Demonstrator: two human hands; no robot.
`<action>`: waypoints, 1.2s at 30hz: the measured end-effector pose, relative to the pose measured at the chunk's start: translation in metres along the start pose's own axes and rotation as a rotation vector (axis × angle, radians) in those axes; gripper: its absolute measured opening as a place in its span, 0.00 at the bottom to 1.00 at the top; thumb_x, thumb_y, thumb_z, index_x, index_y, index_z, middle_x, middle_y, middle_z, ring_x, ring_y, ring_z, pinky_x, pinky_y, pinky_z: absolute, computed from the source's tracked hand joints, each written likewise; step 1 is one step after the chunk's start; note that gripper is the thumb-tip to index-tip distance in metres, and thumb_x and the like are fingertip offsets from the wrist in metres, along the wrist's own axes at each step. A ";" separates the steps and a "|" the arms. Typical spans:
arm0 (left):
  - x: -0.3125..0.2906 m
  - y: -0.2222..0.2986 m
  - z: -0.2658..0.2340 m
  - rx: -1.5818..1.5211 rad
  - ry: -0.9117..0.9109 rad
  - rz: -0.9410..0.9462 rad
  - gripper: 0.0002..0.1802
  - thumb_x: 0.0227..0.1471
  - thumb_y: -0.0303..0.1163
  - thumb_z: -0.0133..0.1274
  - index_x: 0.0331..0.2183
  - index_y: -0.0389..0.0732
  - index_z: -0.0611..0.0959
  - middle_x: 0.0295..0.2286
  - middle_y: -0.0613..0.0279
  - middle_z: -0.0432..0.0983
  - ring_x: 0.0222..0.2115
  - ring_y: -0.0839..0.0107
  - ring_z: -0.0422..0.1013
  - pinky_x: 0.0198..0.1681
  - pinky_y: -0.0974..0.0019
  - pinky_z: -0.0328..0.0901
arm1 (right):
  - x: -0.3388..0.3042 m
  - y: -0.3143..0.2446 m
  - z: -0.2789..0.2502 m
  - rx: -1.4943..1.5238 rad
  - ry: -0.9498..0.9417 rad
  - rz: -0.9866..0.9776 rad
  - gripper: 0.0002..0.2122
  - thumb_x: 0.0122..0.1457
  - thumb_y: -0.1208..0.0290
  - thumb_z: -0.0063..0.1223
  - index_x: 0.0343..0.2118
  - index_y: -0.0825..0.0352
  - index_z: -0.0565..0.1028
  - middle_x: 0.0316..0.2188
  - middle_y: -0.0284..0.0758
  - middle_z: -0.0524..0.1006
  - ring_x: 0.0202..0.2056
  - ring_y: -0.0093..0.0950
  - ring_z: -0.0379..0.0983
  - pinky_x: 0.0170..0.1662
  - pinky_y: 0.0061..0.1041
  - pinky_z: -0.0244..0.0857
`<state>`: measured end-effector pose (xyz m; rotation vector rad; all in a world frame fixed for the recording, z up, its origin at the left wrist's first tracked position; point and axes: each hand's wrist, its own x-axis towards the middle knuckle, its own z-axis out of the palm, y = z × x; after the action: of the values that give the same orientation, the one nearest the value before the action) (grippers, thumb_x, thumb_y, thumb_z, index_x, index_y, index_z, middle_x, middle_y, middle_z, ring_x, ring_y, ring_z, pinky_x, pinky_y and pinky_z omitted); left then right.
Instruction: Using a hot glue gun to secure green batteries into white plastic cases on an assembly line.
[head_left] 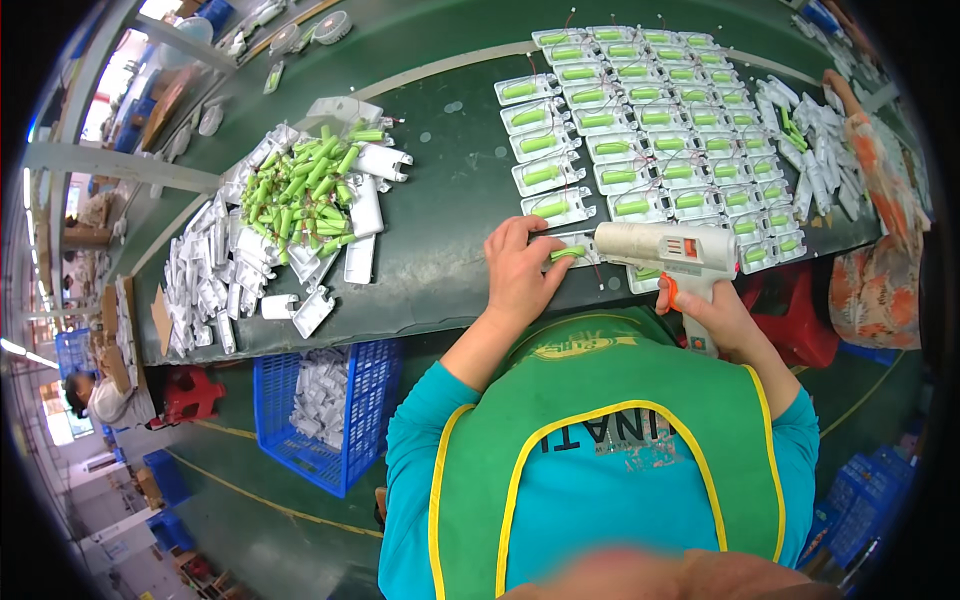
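My right hand grips a white hot glue gun with an orange trigger, its nozzle pointing left. The nozzle hovers over a white plastic casing near the table's front edge. Thumb and fingers of my left hand close around a green cylindrical battery at that casing. Just beyond lie rows of similar white casings, each with a green battery and thin wires. The gun hides part of the nearest rows.
Left on the green table are a heap of green batteries and piled white casings. Below stands a blue crate of white parts. More white parts lie at the right, beside another person's arm. Red stools stand under the table.
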<state>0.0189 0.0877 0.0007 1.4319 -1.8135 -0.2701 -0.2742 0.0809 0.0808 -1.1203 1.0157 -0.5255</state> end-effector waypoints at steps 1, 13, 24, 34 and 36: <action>0.000 0.002 0.000 0.010 -0.002 -0.024 0.14 0.37 0.30 0.67 0.30 0.46 0.82 0.42 0.62 0.71 0.49 0.57 0.65 0.50 0.55 0.57 | 0.000 -0.001 -0.001 -0.001 0.002 0.001 0.20 0.58 0.67 0.57 0.50 0.71 0.69 0.37 0.35 0.75 0.39 0.25 0.73 0.46 0.27 0.67; 0.003 0.004 0.004 0.030 0.018 -0.016 0.12 0.35 0.29 0.67 0.26 0.46 0.81 0.41 0.61 0.72 0.49 0.57 0.66 0.50 0.52 0.56 | -0.002 -0.001 0.000 -0.034 -0.077 -0.005 0.24 0.57 0.68 0.59 0.53 0.72 0.65 0.40 0.36 0.73 0.38 0.26 0.73 0.43 0.28 0.69; 0.002 0.004 0.005 0.076 0.043 -0.019 0.11 0.35 0.29 0.67 0.26 0.48 0.82 0.41 0.64 0.72 0.49 0.57 0.66 0.50 0.55 0.57 | -0.005 -0.005 0.000 -0.052 -0.084 0.007 0.25 0.57 0.68 0.59 0.55 0.73 0.65 0.40 0.36 0.73 0.37 0.25 0.72 0.41 0.26 0.70; 0.001 0.007 -0.004 0.104 -0.198 0.071 0.54 0.29 0.40 0.74 0.60 0.54 0.68 0.64 0.49 0.47 0.65 0.41 0.44 0.61 0.42 0.49 | -0.013 -0.014 -0.003 -0.059 -0.034 0.139 0.23 0.56 0.72 0.57 0.54 0.72 0.66 0.40 0.37 0.74 0.37 0.25 0.72 0.40 0.27 0.70; 0.007 0.006 -0.002 0.122 -0.203 0.062 0.55 0.28 0.41 0.74 0.60 0.54 0.67 0.65 0.47 0.45 0.65 0.41 0.44 0.61 0.41 0.49 | -0.012 -0.016 -0.009 -0.023 -0.043 0.056 0.22 0.57 0.69 0.56 0.52 0.72 0.67 0.39 0.37 0.75 0.37 0.26 0.73 0.43 0.28 0.69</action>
<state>0.0160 0.0837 0.0089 1.4726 -2.0658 -0.2860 -0.2851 0.0797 0.0994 -1.1155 1.0149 -0.4439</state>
